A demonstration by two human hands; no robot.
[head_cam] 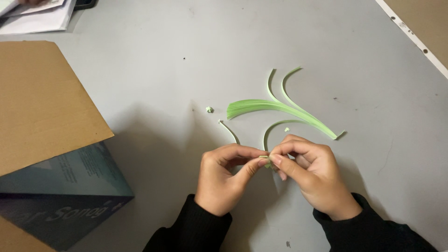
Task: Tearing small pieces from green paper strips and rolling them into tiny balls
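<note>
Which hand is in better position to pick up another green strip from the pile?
Probably the right hand. The pile of green paper strips lies just beyond its knuckles, while the left hand sits farther from it. Both hands now pinch one green strip between their fingertips, so one must let go first.

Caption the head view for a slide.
Left hand and right hand pinch a thin green paper strip near a fanned bundle of green paper strips.
</note>
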